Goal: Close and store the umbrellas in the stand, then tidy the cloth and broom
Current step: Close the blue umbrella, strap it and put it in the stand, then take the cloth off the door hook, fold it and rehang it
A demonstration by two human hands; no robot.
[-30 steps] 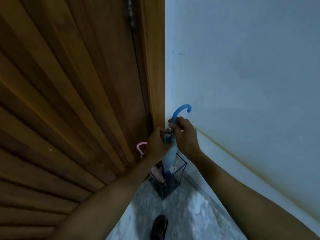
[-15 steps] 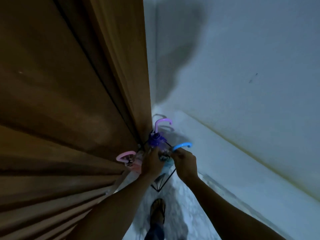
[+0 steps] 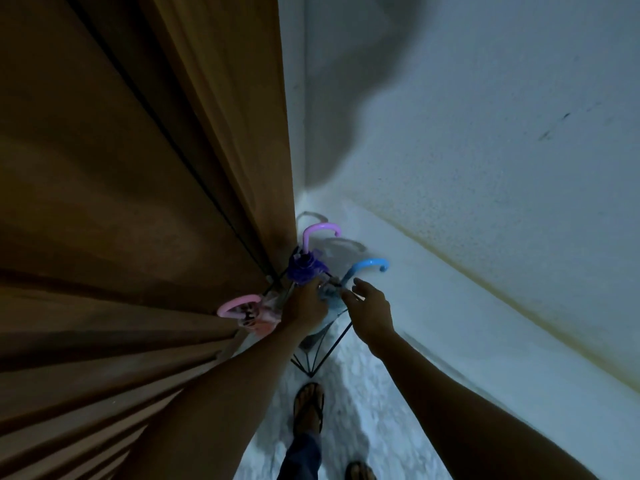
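Note:
Three folded umbrellas stand in a black wire stand [image 3: 332, 344] in the corner. The blue umbrella [image 3: 367, 266] shows its curved handle at the right, the purple umbrella [image 3: 313, 247] rises at the back, and the pink umbrella [image 3: 239, 304] leans left. My left hand [image 3: 304, 304] rests on the blue umbrella's folded top, fingers curled around it. My right hand [image 3: 372, 310] hovers just below the blue handle with fingers apart, holding nothing. The umbrellas' lower parts are hidden by my hands.
A ribbed wooden door [image 3: 138, 237] fills the left side, tight against the stand. A pale wall [image 3: 485, 168] runs along the right. My sandalled foot [image 3: 308, 407] stands on the speckled floor [image 3: 360, 393] just in front of the stand.
The blue umbrella went down into the stand beside the purple and pink ones. My right hand has let go of its handle and opened. The camera tilted down.

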